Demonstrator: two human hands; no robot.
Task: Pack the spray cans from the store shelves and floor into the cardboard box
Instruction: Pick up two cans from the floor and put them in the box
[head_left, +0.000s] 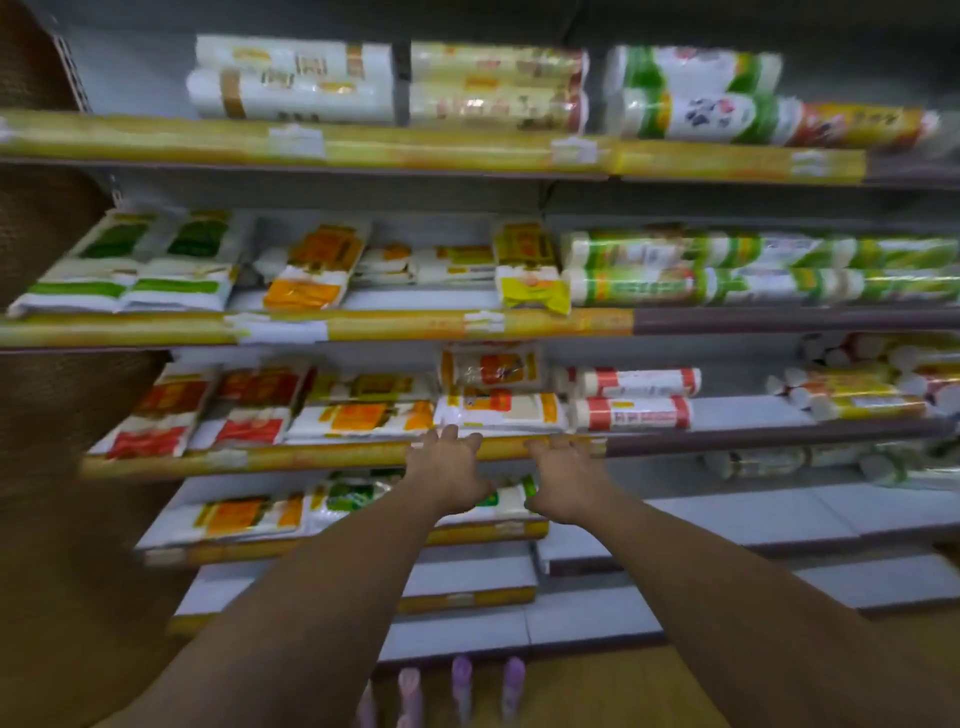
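Several spray cans with pink and purple caps stand on the wooden floor at the bottom of the view, between my forearms: a pink one (409, 691) and two purple ones (461, 686) (513, 686). Both arms stretch forward toward the shelves. My left hand (447, 467) and my right hand (563, 475) hover with fingers spread and empty, in front of the yellow edge of the third shelf (311, 457). No cardboard box is in view. The whole view is motion-blurred.
Store shelving (467, 325) fills the view, stacked with flat white bags of goods at left and plastic-wrapped rolls (701, 270) at right. The lower right shelves (727, 519) are bare grey boards. A brown perforated end panel (47, 395) stands at the left.
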